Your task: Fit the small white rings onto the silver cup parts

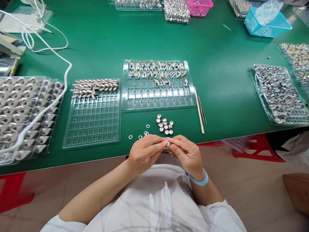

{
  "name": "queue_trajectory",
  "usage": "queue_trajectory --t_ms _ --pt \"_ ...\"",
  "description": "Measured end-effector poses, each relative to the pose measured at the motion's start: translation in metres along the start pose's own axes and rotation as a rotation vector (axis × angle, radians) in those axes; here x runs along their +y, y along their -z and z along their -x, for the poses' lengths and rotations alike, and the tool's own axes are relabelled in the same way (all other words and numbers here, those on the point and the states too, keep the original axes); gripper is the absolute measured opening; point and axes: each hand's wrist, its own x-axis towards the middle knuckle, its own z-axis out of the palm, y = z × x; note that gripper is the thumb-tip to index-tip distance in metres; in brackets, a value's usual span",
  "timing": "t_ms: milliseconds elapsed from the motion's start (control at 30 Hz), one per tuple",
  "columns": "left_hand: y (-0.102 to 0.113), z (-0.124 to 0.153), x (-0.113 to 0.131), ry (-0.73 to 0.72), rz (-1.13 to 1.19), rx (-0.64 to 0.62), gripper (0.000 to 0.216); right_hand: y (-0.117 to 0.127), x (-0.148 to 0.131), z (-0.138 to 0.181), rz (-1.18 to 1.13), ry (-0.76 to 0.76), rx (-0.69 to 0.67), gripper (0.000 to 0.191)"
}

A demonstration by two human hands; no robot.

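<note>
My left hand point(146, 152) and my right hand point(189, 155) meet at the table's front edge. Their fingertips pinch a small pale silver earbud part point(168, 144) between them; the fingers cover most of it. Just beyond lies a loose cluster of small round silvery caps point(165, 126). Several thin white rings point(146, 132) are scattered to the left of the caps. Behind these, a clear tray point(137, 103) holds rows of earbud pieces with orange tips point(159, 73) in its far rows. A wooden stick point(199, 111) and metal tweezers point(202, 111) lie right of that tray.
Left stand a clear tray point(91, 135) with stemmed shells point(94, 87) and stacked shell trays point(21, 112), crossed by a white cable point(55, 51). On the right are a tray of silvery parts point(280, 93) and a blue basket point(267, 27). A pink basket point(200, 8) stands at the back.
</note>
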Motion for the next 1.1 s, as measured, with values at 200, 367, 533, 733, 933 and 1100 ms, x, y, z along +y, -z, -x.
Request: queue_trajectory --t_ms 200,367,533,733,933,1100 --pt "0.000 -0.002 -0.001 -0.053 -0.006 0.014 0.031 -0.004 0.001 -0.002 -0.185 -0.086 0.028 0.022" --pt "-0.001 0.000 -0.004 -0.101 -0.039 0.054 0.027 -0.006 0.007 -0.002 -0.299 -0.101 0.029 0.021" --pt "-0.002 0.002 -0.005 -0.101 -0.055 0.039 0.028 -0.007 0.012 -0.002 -0.330 -0.099 0.045 0.021" --pt "-0.002 0.002 -0.004 -0.074 -0.060 0.031 0.025 -0.008 0.013 -0.002 -0.318 -0.090 0.059 0.020" --pt "-0.002 0.002 -0.005 -0.093 -0.076 0.044 0.025 -0.008 0.012 -0.002 -0.291 -0.080 0.048 0.022" --pt "0.000 0.002 -0.005 -0.126 -0.099 0.040 0.028 -0.005 0.008 -0.001 -0.170 -0.049 0.025 0.025"
